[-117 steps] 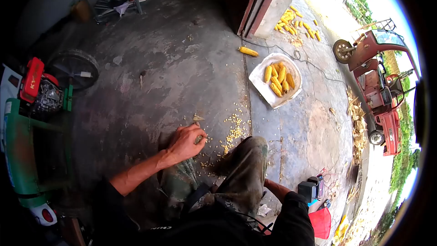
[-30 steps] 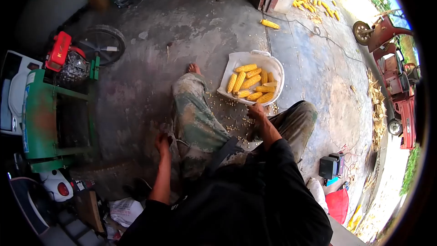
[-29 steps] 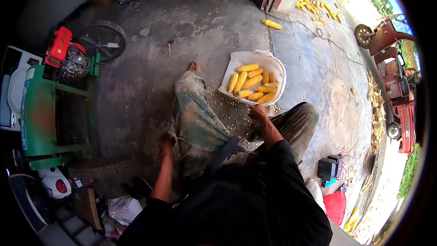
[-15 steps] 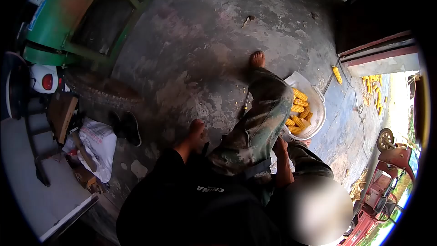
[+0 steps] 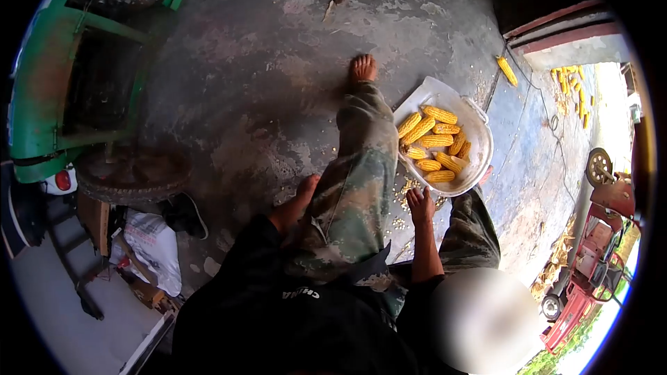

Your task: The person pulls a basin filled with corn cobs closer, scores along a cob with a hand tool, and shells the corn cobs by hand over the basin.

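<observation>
My right hand (image 5: pixel 420 206) is at the near rim of a white basin (image 5: pixel 481 153), fingers spread, with nothing visible in them. Whether it touches the rim I cannot tell. Several yellow corn cobs (image 5: pixel 436 141) lie in the basin, between my camouflage-trousered legs. Loose kernels (image 5: pixel 401 223) are scattered on the floor close to that hand. My left hand (image 5: pixel 300 196) rests beside my left leg (image 5: pixel 358 180); its fingers are mostly hidden behind the trouser cloth.
A single corn cob (image 5: pixel 507 71) lies beyond the basin, near a cable (image 5: pixel 554 122). More cobs (image 5: pixel 571 83) are spread outside the doorway. At left stand a green machine (image 5: pixel 42 97), a wheel (image 5: pixel 132 173) and a white sack (image 5: pixel 154 243). A red vehicle (image 5: pixel 590 250) is at right.
The view has shifted. My right hand has moved forward from beside my leg to the basin's rim, and its fingers have spread. More of the basin and its cobs now shows.
</observation>
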`<state>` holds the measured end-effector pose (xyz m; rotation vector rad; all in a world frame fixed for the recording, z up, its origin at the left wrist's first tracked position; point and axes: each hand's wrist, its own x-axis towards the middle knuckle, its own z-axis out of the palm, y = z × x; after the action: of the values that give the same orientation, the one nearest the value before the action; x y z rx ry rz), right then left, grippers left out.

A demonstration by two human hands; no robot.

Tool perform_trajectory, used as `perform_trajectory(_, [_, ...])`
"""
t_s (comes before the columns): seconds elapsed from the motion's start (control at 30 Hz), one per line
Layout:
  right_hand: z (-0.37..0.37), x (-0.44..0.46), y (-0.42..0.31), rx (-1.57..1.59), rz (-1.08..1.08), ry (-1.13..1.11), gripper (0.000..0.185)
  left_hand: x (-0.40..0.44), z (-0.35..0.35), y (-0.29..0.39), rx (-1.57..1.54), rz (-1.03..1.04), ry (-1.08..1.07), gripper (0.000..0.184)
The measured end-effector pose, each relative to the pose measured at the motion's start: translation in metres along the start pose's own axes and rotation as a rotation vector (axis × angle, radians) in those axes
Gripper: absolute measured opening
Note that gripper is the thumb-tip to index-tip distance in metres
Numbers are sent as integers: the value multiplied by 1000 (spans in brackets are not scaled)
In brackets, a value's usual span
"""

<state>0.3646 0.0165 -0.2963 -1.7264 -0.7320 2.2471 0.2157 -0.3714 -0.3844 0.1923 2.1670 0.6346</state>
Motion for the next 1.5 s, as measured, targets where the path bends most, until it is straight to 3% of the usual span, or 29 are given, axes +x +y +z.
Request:
perform_trajectory(0.13, [16,4,9,238,-57,-12,66,19,-27,-14,46,-64,104,35])
perform_trajectory(0.3, [44,8,17,133,-83,24,69,39,-84,-24,112,-191,296,35])
perform_trajectory(0.47, [61,30,26,156,-102,161,78,60,-94,-26,164,-292,305,35])
perform_trajectory(0.73, [76,32,22,335,-114,193,52,74,-73,-22,165,-339,276,35])
perform_trajectory(0.87, [44,33,22,376,-47,67,41,79,-79,-13,144,-301,290,35])
perform_trajectory(0.97, [5,18,13,-239,-205,-44,27,69,-88,-6,112,-248,304,35])
perform_trajectory(1.07, [-20,2,-10,-29,43,-36,26,49,-98,-6,53,-196,326,35])
perform_trajectory(1.23, [-56,27,1,-118,37,-48,36,-9,-121,-5,-192,-97,369,35])
perform_trajectory(1.4, [-79,75,-27,-355,110,-48,28,-56,-165,-6,-658,88,452,35])
perform_trajectory(1.47, [-73,70,-39,-369,95,65,25,-68,-193,-4,-829,223,526,35])
perform_trajectory(1.5, [-75,71,-42,-488,112,74,22,-92,-205,37,-794,195,696,38])
